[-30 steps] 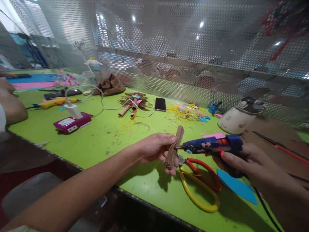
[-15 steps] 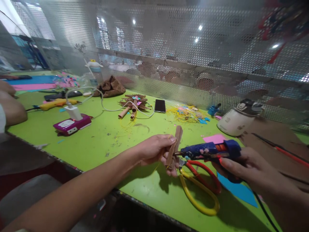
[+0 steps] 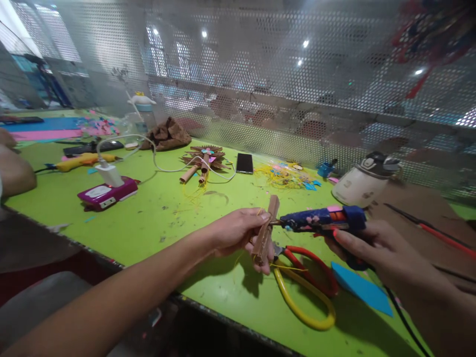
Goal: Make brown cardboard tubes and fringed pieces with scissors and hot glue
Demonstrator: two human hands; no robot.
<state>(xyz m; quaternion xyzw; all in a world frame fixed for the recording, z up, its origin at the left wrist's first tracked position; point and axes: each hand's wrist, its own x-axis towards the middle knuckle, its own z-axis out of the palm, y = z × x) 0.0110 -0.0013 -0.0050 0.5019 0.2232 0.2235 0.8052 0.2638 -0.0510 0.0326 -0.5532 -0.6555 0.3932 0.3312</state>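
Observation:
A folded brown cardboard strip (image 3: 266,233) is gripped in my left hand (image 3: 241,230), its long side slanting up and away. My right hand (image 3: 366,248) is wrapped round a blue glue gun (image 3: 316,219), whose metal tip meets or nearly meets the strip's right side. A thin yellow strand hangs by the strip's lower end. Beneath the gun, scissors (image 3: 329,315) with one red and one yellow handle lie on the green table (image 3: 156,213). Blue paper (image 3: 362,290) lies below my right hand.
A purple power adapter (image 3: 107,194) with a white charger stands at left, near a yellow glue gun (image 3: 80,161). Further back are a cardboard figure (image 3: 205,161), a phone (image 3: 244,163), yellow strands (image 3: 282,176) and a white jug (image 3: 362,183). Another person's arm (image 3: 17,168) shows at far left.
The glue gun's tip has moved up along the cardboard strip, and the strip has turned slightly in my left hand. The view has shifted a little.

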